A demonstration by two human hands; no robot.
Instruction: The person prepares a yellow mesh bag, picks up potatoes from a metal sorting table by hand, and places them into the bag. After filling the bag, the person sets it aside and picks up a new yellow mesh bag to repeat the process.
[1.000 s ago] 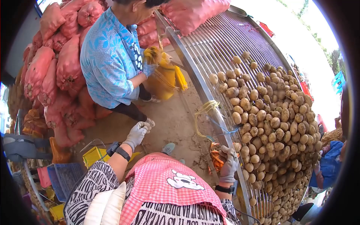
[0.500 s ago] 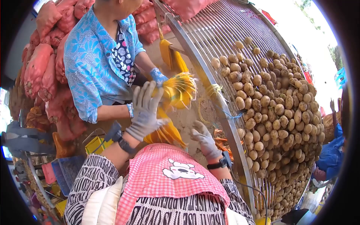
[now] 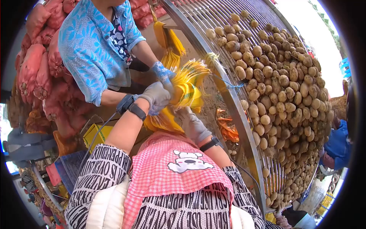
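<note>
A bundle of yellow mesh bags (image 3: pixel 187 89) is held up in front of me. My left hand (image 3: pixel 155 96), in a grey glove, is closed on the bundle's middle. My right hand (image 3: pixel 191 123), also gloved, grips the bundle's lower part from below. A person in a blue patterned shirt (image 3: pixel 91 45) stands opposite and holds the same bundle with a blue-gloved hand (image 3: pixel 163 74).
A slanted metal sorting rack (image 3: pixel 213 23) carries many potatoes (image 3: pixel 282 91) on the right. Pink filled sacks (image 3: pixel 34 68) are stacked at the left. More yellow bags (image 3: pixel 169 40) hang from the rack's edge. Blue and yellow crates (image 3: pixel 70 168) sit lower left.
The person opposite brought the yellow bundle toward me. Both my hands rose from below and closed on it; my right hand left the rack's edge.
</note>
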